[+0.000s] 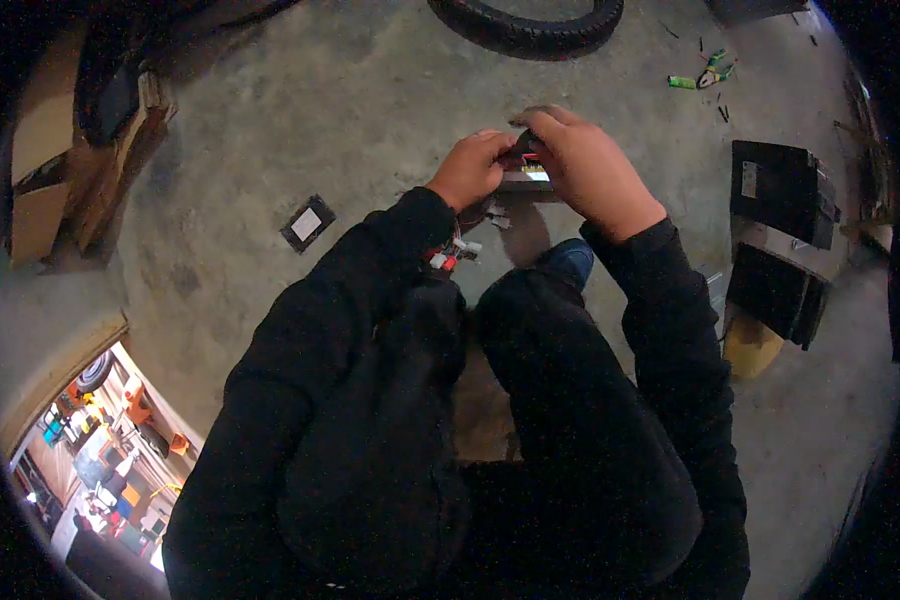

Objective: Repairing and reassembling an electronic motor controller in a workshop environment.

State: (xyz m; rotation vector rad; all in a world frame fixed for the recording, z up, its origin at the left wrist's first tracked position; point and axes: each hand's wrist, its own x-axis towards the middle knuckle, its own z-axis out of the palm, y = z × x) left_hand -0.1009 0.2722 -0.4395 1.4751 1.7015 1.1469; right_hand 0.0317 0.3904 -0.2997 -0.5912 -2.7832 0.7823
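Note:
Between my two hands, above the concrete floor, is a small box-shaped device [527, 178] with a bright silvery face and some red and yellow at its upper edge. My left hand [472, 168] is closed at its left side, with thumb and fingers pinched together. From the right, my right hand [592, 172] curls over its top, and the fingers meet near a dark part. The fingertips partly hide what they grip. Below the left hand hangs a bundle of wires with white and red plug connectors [453, 256].
A black tyre [530, 35] lies at the far edge. Pliers [715, 70] and a green cylinder [681, 82] are at far right. Black boxes [782, 190] stand at right, near a yellow object [752, 346]. A labelled black plate [308, 222] and cardboard [42, 220] are at left.

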